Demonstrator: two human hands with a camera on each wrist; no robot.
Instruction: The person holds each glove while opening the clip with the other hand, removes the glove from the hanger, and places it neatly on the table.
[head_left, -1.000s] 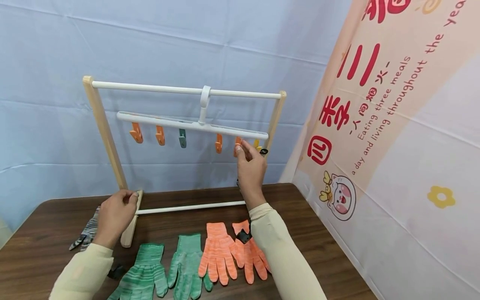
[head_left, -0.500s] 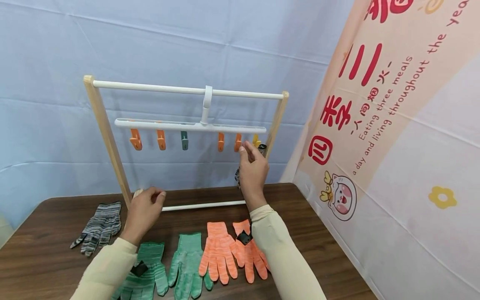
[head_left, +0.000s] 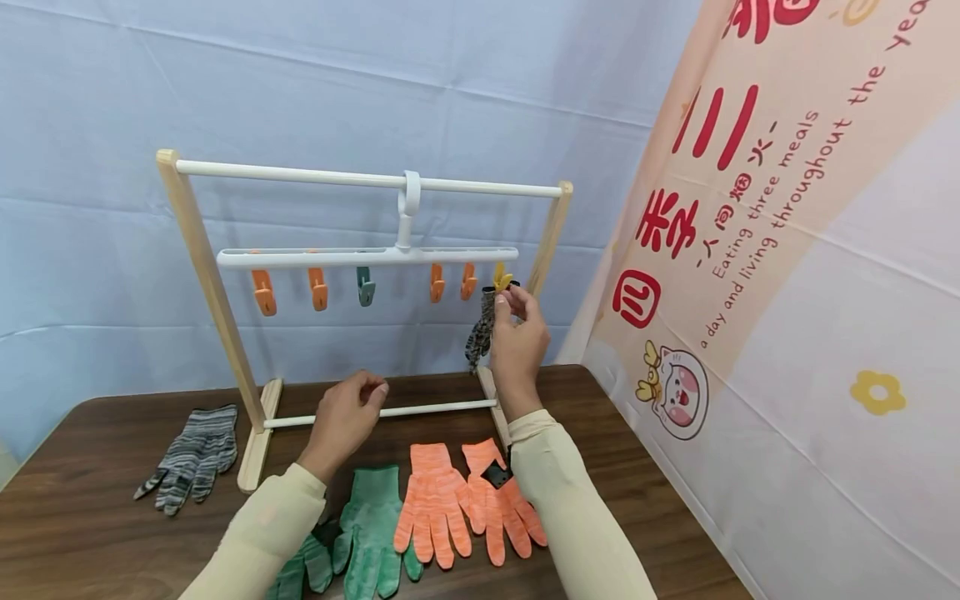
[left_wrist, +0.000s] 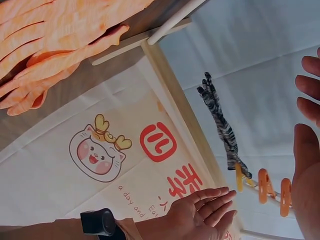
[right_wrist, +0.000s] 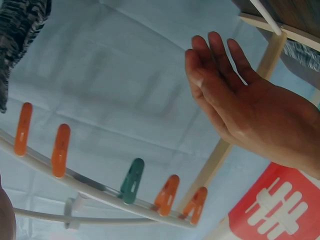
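A black-and-grey striped glove (head_left: 482,329) hangs by its cuff from a yellow clip (head_left: 502,277) at the right end of a white hanger (head_left: 322,258). My right hand (head_left: 519,346) is right beside that cuff, overlapping it in the head view. In the left wrist view the right hand (left_wrist: 200,212) has loosely extended fingers and grips nothing. My left hand (head_left: 347,418) hovers in front of the rack's lower bar, holding nothing. The right wrist view shows this left hand (right_wrist: 250,100) with relaxed fingers. Orange clips (head_left: 318,290) and a dark green clip (head_left: 365,287) hang bare along the hanger.
The hanger hooks over the top bar (head_left: 300,175) of a wooden-sided rack. On the brown table (head_left: 615,500) lie another striped glove (head_left: 197,458) at left, green gloves (head_left: 372,525) in front, and orange gloves (head_left: 432,504) front right. A printed banner (head_left: 750,292) stands at right.
My left hand has moved right from the rack's left foot toward the middle. The right hand has left the orange clip and shifted slightly right. The hanger has levelled and swung left.
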